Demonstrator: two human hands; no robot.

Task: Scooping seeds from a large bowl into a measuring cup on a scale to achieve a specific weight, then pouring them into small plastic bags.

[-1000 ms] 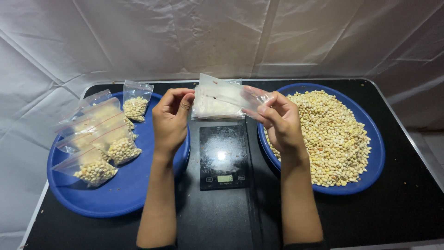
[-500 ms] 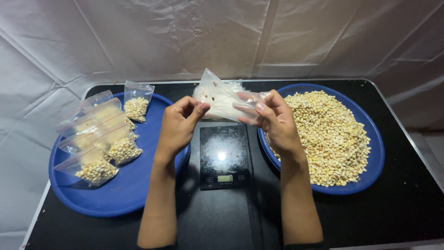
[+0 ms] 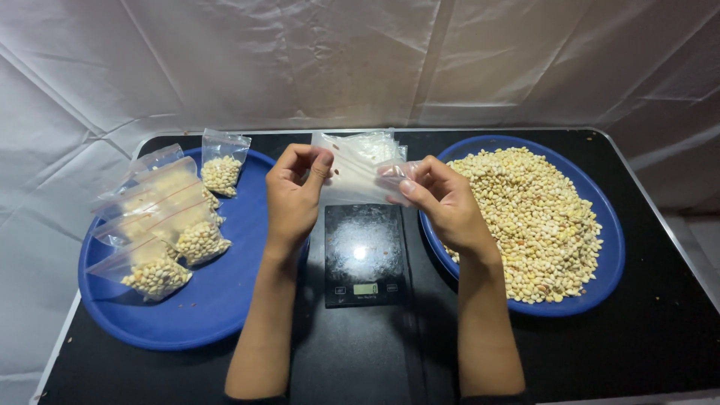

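Since a second before, you had lowered the empty clear bag (image 3: pixel 352 176) from its raised tilt to just above the scale (image 3: pixel 363 255), at 12 o'clock of it. Your left hand (image 3: pixel 294 195) and right hand (image 3: pixel 439 199) each pinched an edge. You seemed to be opening its mouth; next called for parting the lips toward the beans (image 3: pixel 536 217) at 3 o'clock.

Single head-worn view, looking steeply down and forward, fairly close over table (image 3: pixel 660 330), seemingly centred.
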